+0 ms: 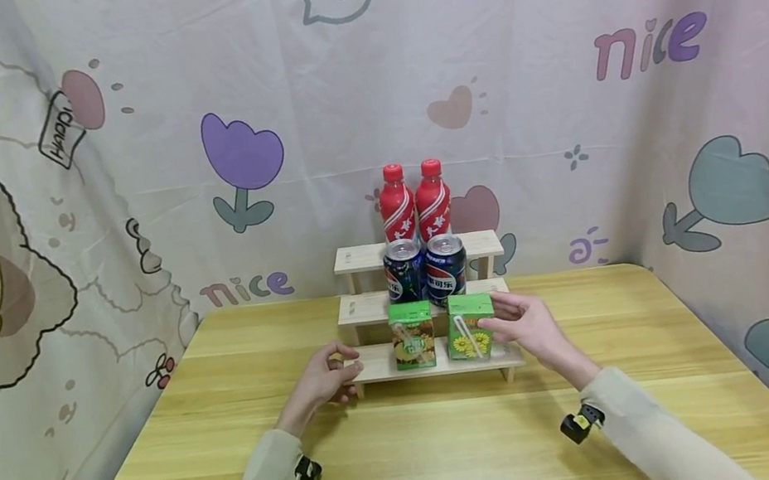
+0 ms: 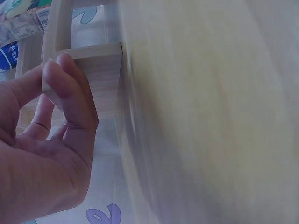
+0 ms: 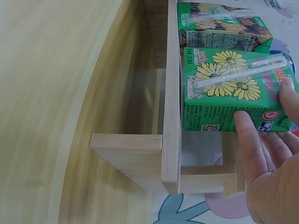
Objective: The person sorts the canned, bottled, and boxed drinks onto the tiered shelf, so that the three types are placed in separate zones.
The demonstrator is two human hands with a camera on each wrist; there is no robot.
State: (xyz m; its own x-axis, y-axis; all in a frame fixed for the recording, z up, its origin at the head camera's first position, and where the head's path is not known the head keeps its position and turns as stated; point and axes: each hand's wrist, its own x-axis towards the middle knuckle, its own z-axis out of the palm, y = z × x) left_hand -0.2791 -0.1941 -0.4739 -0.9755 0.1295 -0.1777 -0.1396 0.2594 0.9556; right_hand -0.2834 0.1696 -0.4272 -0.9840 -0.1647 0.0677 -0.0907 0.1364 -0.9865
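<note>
A three-step wooden rack [image 1: 374, 367] stands on the table, with two green drink cartons on its lowest step. My right hand [image 1: 528, 326] holds the carton with yellow flowers [image 1: 470, 329], thumb at its front and fingers along its right side. In the right wrist view that flower carton [image 3: 224, 88] has a wrapped straw on its face and stands beside the other carton [image 3: 219, 35]. At the lowest step's left end, my left hand [image 1: 323, 374] grips the board. The left wrist view shows the fingers [image 2: 70, 88] curled at the rack's end [image 2: 98, 70].
Two dark blue cola cans [image 1: 444, 268] stand on the middle step, side by side. Behind them, two red bottles [image 1: 432, 203] with red caps are on the top step. A printed curtain [image 1: 508, 19] hangs behind the wooden table [image 1: 419, 461] and at its sides.
</note>
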